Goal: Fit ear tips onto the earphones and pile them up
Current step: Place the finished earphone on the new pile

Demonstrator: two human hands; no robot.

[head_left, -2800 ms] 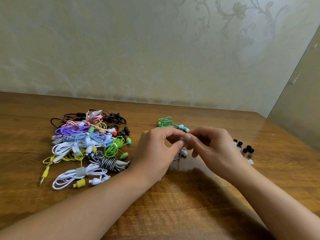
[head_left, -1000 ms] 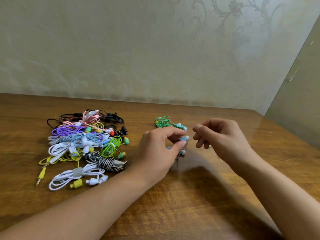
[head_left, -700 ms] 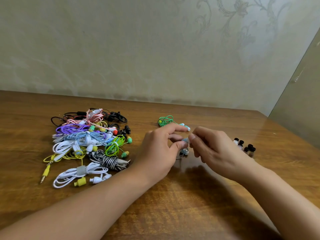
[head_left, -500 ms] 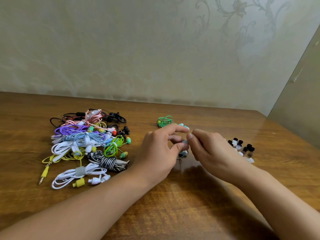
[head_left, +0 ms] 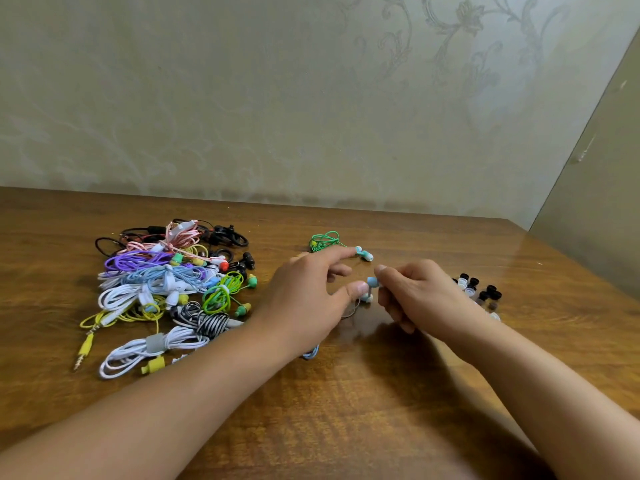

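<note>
A small light-blue earbud (head_left: 372, 281) is pinched by the right hand (head_left: 420, 296); the left hand (head_left: 304, 299) is spread, thumb touching it. Many coiled coloured earphones (head_left: 166, 289) are piled on the wooden surface (head_left: 346, 393). Loose black and white ear tips (head_left: 478, 292) remain unfitted.

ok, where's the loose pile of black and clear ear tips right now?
In the head view, the cluster of small black and clear ear tips sits on the wooden table at right, just beyond the right hand, across from the multicoloured earphone pile.
</note>
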